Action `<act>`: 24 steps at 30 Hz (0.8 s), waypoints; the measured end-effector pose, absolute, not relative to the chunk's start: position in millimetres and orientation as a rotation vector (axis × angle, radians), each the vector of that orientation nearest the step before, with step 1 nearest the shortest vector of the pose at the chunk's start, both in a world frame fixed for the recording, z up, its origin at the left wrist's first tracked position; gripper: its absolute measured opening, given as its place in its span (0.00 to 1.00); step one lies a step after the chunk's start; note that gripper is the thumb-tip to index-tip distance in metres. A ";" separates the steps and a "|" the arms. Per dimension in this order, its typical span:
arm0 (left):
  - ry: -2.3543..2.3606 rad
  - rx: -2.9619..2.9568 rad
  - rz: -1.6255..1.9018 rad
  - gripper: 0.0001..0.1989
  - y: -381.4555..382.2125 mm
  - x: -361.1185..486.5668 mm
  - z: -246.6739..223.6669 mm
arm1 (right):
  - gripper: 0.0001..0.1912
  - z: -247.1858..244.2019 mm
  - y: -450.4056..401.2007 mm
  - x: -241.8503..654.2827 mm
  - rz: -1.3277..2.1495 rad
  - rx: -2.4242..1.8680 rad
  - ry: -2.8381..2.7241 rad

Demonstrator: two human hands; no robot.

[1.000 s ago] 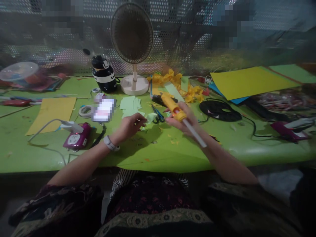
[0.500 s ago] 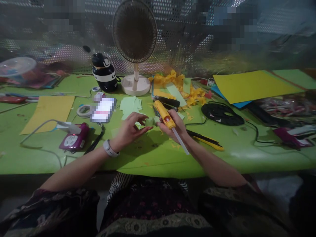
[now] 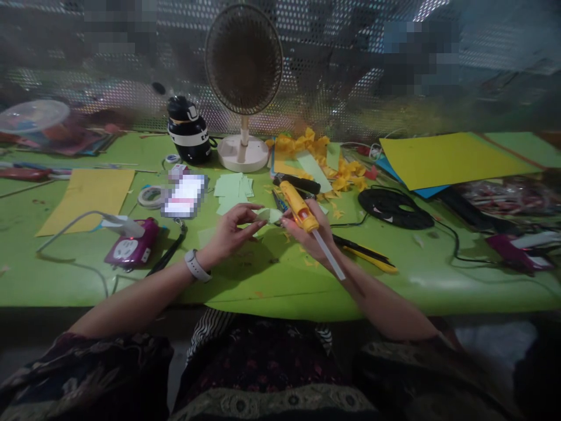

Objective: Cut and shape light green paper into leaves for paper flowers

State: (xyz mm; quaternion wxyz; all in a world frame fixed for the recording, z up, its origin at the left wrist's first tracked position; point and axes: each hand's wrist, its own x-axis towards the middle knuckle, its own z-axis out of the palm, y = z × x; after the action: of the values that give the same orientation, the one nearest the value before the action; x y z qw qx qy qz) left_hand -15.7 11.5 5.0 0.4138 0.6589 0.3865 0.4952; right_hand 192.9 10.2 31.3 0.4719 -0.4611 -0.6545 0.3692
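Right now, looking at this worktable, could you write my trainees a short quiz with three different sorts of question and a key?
1. Multiple choice. What is the main colour of the glue gun in the right hand?
A) blue
B) yellow
C) white

2. True or false. The left hand holds a light green paper piece.

3. Short answer. What stands beside the fan, just to its left as pictured?

Key:
1. B
2. True
3. A dark bottle with a white band
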 end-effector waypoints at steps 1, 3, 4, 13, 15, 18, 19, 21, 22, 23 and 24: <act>0.985 1.670 1.257 0.11 13.2 -16.8 4.8 | 0.14 32.1 9.3 193.6 0.878 -1.097 -1.597; 1.020 1.687 1.295 0.12 17.0 -19.4 4.0 | 0.14 33.2 6.3 194.7 0.872 -1.050 -1.612; 1.035 1.690 1.318 0.12 18.9 -20.7 3.5 | 0.15 33.3 4.2 195.0 0.883 -1.050 -1.634; 1.096 1.803 1.427 0.10 27.9 -27.6 -1.6 | 0.19 28.1 -9.6 186.9 0.941 -1.280 -1.821; 1.090 1.833 1.439 0.10 28.1 -27.7 -2.4 | 0.20 27.0 -9.2 186.2 0.955 -1.304 -1.811; 1.087 1.880 1.454 0.08 27.5 -27.4 -2.2 | 0.21 25.3 -8.0 186.3 0.952 -1.316 -1.814; 1.087 1.898 1.459 0.08 27.2 -27.3 -1.8 | 0.21 24.7 -7.7 186.4 0.957 -1.313 -1.816; 1.087 1.936 1.469 0.07 26.5 -27.2 -1.0 | 0.21 23.8 -7.4 186.6 0.968 -1.307 -1.819; 1.089 1.953 1.474 0.07 26.3 -27.2 -0.7 | 0.22 23.5 -7.3 186.6 0.970 -1.307 -1.816; 1.090 1.965 1.480 0.07 26.0 -27.2 -0.4 | 0.22 23.4 -7.3 186.6 0.972 -1.309 -1.809; 1.088 1.973 1.485 0.07 25.9 -27.2 -0.3 | 0.22 23.3 -7.3 186.6 0.974 -1.311 -1.802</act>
State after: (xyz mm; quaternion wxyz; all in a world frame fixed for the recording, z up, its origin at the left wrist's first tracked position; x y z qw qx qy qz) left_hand -27.2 25.9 -0.3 0.2195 0.7133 0.3934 0.5369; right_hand 186.6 -7.3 23.3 0.3474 -0.5054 -0.6948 0.3756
